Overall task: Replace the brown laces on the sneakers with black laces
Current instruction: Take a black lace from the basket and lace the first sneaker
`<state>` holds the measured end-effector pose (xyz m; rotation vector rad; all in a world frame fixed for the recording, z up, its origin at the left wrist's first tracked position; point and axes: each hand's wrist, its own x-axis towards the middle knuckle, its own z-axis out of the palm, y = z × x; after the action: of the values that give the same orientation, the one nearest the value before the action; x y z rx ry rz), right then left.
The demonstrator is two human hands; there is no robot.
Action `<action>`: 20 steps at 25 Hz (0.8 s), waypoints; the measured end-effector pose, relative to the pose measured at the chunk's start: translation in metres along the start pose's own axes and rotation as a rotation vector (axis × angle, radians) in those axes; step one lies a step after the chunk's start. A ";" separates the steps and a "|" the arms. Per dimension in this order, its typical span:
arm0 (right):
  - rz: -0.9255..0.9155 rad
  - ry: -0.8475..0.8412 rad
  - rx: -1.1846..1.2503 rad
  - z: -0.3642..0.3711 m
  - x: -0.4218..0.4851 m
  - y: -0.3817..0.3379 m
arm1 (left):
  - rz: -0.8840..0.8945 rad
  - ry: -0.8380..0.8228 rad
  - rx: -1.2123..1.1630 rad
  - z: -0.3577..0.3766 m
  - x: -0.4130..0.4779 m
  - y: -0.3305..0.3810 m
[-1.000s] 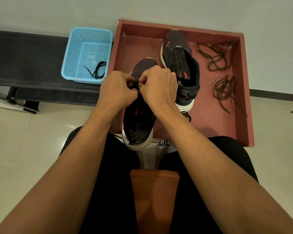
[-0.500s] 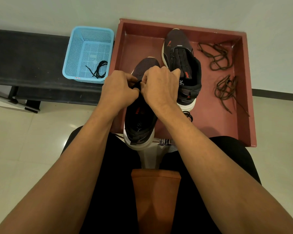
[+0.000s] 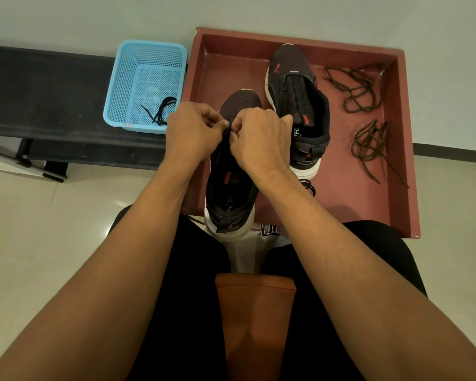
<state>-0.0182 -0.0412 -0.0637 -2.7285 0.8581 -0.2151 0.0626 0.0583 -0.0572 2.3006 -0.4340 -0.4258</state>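
A: Big stuff?
B: Red tray under the grip. Near sneaker directly below it, second sneaker just right.
A: Hands?
B: Left hand and right hand curled, both pinching black lace. Brown laces far right.

Left hand and right hand blanket the near sneaker up top — only a sliver of black lace shows, eyelets hidden.
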 end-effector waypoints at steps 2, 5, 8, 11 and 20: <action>-0.009 0.003 0.014 0.001 0.000 0.001 | -0.012 -0.001 0.035 0.002 0.003 0.003; -0.011 0.008 0.044 0.002 0.000 0.003 | -0.081 0.000 -0.005 0.002 0.005 -0.001; -0.014 0.007 0.047 0.001 0.000 0.004 | -0.152 0.115 -0.146 -0.010 0.013 -0.014; -0.022 0.003 0.052 -0.002 -0.001 0.003 | -0.167 0.280 -0.177 -0.019 0.013 -0.022; -0.028 -0.040 0.132 -0.008 0.001 0.007 | 0.339 0.018 0.263 -0.010 0.007 -0.010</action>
<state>-0.0230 -0.0483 -0.0584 -2.6150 0.7668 -0.2143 0.0745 0.0679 -0.0588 2.4139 -0.8992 -0.1866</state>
